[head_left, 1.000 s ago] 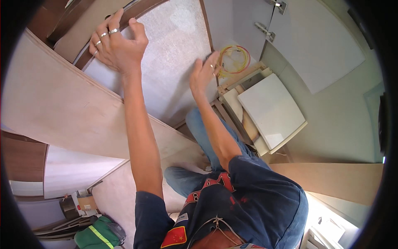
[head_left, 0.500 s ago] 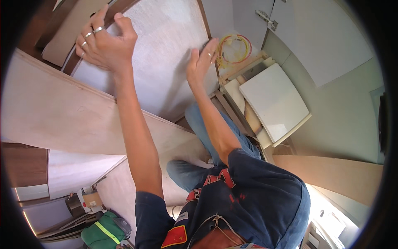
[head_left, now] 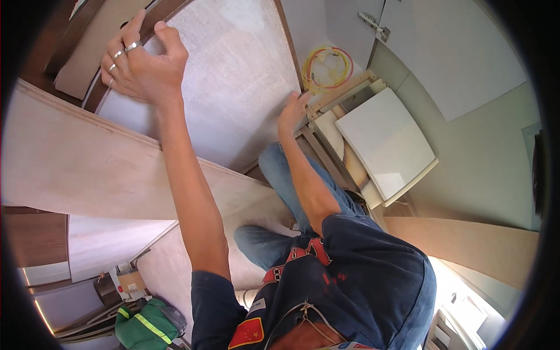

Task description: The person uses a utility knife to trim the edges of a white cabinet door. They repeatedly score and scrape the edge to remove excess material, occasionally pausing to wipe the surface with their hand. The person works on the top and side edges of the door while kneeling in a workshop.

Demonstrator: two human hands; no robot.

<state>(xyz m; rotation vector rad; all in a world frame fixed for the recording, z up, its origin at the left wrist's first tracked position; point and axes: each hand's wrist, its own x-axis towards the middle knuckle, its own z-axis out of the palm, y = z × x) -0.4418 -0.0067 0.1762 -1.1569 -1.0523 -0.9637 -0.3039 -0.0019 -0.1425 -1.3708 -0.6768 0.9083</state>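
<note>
A large white panel (head_left: pixel 233 70) with brown edges leans in front of me, in the upper middle of the view. My left hand (head_left: pixel 146 67), with rings on several fingers, is at its upper left brown edge. The fingers bend over that edge and the thumb stands apart on the white side. My right hand (head_left: pixel 291 114) is beside the lower part of the panel's right edge, fingers stretched out; whether it touches the edge is hard to tell.
A coil of yellow and red cable (head_left: pixel 326 67) lies behind the right hand. A white board (head_left: pixel 385 143) sits on a frame at the right. A pale wooden plank (head_left: pixel 116 151) crosses under my left arm. A green bag (head_left: pixel 146 324) is at lower left.
My right hand has slid down along the panel's right edge, toward me. My left hand has shifted slightly left and the panel has moved a little with it.
</note>
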